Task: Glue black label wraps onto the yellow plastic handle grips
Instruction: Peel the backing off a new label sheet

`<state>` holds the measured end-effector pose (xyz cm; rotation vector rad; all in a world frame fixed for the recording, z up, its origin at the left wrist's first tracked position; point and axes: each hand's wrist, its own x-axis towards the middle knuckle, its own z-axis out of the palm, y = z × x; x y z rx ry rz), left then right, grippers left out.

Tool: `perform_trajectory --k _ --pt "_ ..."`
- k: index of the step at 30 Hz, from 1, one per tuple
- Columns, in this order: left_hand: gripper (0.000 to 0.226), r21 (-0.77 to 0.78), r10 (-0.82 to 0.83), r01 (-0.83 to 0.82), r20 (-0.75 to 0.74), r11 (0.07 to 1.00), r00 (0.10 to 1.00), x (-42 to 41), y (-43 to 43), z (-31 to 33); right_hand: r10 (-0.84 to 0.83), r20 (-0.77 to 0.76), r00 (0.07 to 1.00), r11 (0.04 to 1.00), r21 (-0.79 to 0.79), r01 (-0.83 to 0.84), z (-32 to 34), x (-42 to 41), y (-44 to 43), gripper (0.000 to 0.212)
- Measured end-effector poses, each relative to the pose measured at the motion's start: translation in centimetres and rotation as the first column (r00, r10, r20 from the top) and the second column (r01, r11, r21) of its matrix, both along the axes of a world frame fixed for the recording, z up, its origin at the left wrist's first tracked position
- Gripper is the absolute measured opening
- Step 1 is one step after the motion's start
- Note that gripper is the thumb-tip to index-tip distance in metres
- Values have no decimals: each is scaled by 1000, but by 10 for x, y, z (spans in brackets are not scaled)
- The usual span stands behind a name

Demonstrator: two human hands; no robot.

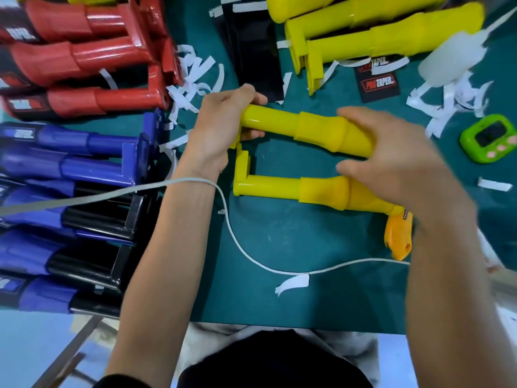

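A yellow handle grip [305, 128] is held level above the green mat. My left hand [221, 127] grips its narrow left end. My right hand [391, 155], blurred, curls round its wide right end. A second yellow handle grip [293, 189] lies on the mat just below it, its right end hidden under my right hand. Black label wraps [379, 86] printed "PRO TAPER" lie at the upper right. A stack of black sheets [254, 49] sits above my left hand. More yellow grips [377, 32] lie at the top right.
Red grips [84, 51] are piled at the upper left, blue and black ones [70, 191] at the left. White paper strips [193, 77] litter the mat. A green timer [488, 138], a translucent glue bottle [453, 60], an orange knife [398, 236] and a white cable [237, 242] are nearby.
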<state>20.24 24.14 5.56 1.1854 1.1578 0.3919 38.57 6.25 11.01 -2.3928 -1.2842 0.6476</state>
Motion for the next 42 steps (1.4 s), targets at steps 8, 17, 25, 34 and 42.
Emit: perform_trajectory --k 8,17,25,34,42 --pt "46 -5 -61 64 230 998 971 -11 2 -2 139 45 989 989 -55 -137 -9 9 18 57" --pt "100 236 -571 525 447 818 689 -17 -1 14 16 -503 864 906 373 201 -7 4 19 59" --pt "88 577 -422 351 -13 738 907 6 -27 25 253 -825 506 879 414 236 -2 -30 48 56" --pt "77 628 -196 496 -485 600 852 -12 -9 22 -195 -160 968 822 512 251 18 0 -9 10" --pt "75 560 -411 600 -438 571 800 15 -5 5 236 298 925 962 -205 -179 -21 8 35 17"
